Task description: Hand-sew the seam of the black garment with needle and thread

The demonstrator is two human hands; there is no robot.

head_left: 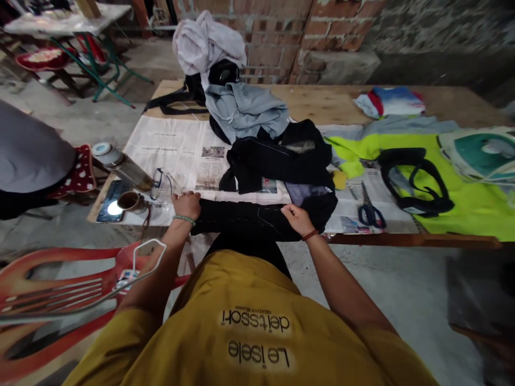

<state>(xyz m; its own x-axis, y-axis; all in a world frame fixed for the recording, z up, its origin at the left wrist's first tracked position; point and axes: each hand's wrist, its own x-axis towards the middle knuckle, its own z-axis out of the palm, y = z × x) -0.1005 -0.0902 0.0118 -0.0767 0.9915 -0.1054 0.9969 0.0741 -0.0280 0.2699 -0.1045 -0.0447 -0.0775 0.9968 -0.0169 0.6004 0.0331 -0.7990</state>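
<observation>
A length of black cloth (pixel 237 217) is stretched along the table's near edge, with a line of pale stitches and a loose white thread (pixel 263 217) on it. My left hand (pixel 186 206) grips its left end, the fingers closed over the edge. Toward the other end, my right hand (pixel 296 219) pinches the cloth between thumb and fingers. Behind it lies a heaped black garment (pixel 277 155), and part of the cloth on the right runs up against that heap. The fingertips of both hands are partly hidden by the fabric.
Left of my hands stand a cup (pixel 132 202), a bottle (pixel 124 166), glasses (pixel 161 183) and a phone (pixel 110 201). To the right lie scissors (pixel 370 210), a black strap (pixel 420 182), yellow-green cloth (pixel 475 209) and an iron (pixel 483 153). A red chair (pixel 60 284) is at lower left.
</observation>
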